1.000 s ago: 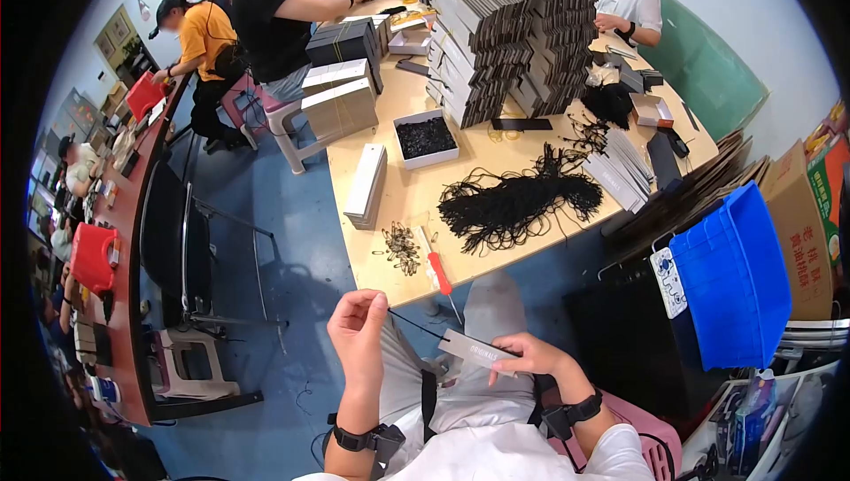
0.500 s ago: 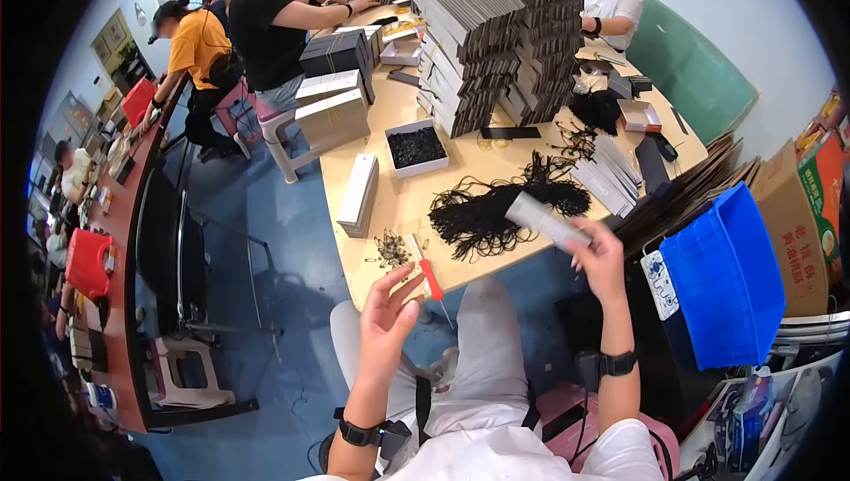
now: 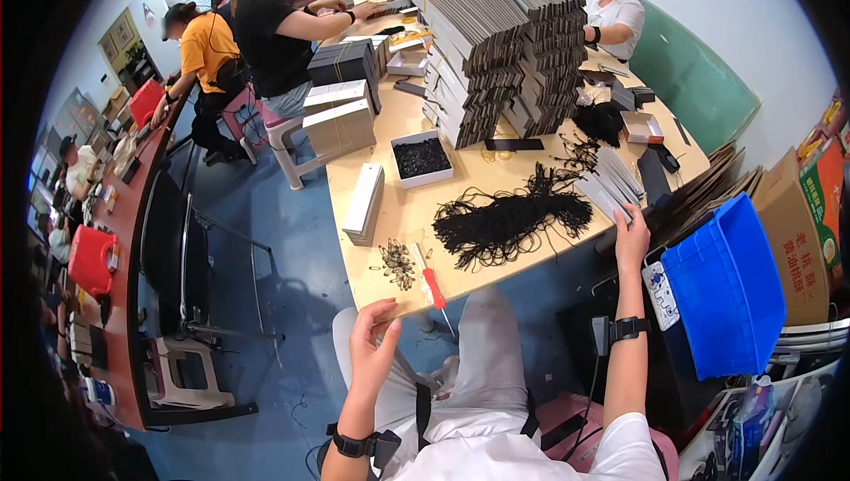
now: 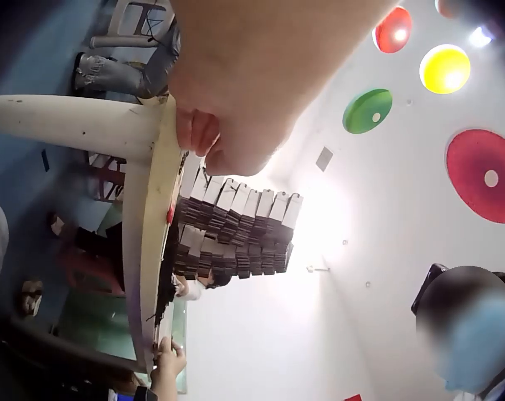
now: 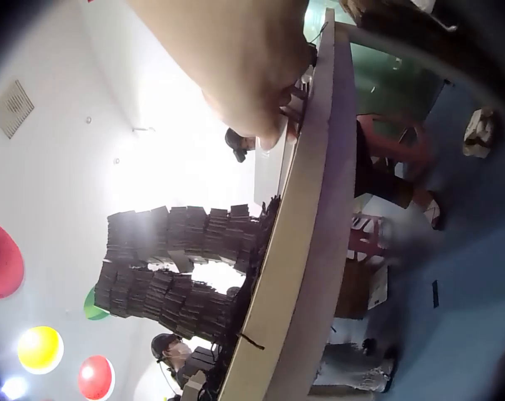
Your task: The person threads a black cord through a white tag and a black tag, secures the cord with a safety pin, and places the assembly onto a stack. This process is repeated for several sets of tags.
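Pale table (image 3: 409, 206) | tall card stacks (image 3: 505, 47) | black cords (image 3: 513, 222) | white box (image 3: 428, 180) | grey tags (image 3: 609, 185)

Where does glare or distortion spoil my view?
Head: fisheye bending and dark corners, though left hand and right hand look clear; left wrist: white glare on the wall beside the tall stacks; right wrist: wall washed out, table edge bowed.

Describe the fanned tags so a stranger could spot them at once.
Find the pale table, then its black cord heap. In the head view, the fanned tags lie just right, by the right hand; unlike the heap, they are pale, flat and overlapping.
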Demonstrator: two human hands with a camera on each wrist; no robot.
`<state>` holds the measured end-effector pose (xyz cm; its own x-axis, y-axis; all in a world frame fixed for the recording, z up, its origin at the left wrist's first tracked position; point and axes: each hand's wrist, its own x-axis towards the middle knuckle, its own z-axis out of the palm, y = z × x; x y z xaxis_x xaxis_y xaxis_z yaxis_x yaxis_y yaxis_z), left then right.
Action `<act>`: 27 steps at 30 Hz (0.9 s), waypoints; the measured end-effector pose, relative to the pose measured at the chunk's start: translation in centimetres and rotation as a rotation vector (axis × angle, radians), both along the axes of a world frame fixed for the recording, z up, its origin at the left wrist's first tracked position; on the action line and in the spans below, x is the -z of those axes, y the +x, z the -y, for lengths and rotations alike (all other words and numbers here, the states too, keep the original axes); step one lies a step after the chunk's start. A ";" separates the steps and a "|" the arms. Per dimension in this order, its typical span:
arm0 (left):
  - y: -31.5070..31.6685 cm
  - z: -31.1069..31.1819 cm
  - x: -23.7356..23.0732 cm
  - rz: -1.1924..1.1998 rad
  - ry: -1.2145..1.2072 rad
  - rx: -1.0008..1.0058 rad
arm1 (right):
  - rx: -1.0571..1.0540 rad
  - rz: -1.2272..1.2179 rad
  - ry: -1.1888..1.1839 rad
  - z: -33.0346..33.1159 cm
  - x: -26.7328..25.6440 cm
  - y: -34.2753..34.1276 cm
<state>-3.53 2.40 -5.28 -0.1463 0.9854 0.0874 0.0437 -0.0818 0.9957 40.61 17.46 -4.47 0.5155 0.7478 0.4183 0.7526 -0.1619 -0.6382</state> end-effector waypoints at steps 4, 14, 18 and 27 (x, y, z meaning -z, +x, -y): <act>0.1 0.0 0.1 -0.035 0.026 -0.007 | 0.033 0.058 0.056 -0.8 0.2 -0.3; -0.1 -0.2 0.6 -0.022 0.041 -0.013 | -0.075 0.210 0.030 -1.2 0.9 0.9; 0.0 -0.1 0.3 -0.053 0.047 -0.016 | -0.226 0.148 -0.080 -0.7 -0.2 1.4; -0.1 -0.1 0.5 -0.059 0.059 -0.007 | -0.134 0.097 0.005 -1.4 0.2 1.5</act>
<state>-3.61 2.54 -5.78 -0.1460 0.9772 0.1544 0.1034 -0.1402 0.9847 42.16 18.83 -4.70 0.3682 0.8048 0.4654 0.8256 -0.0529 -0.5618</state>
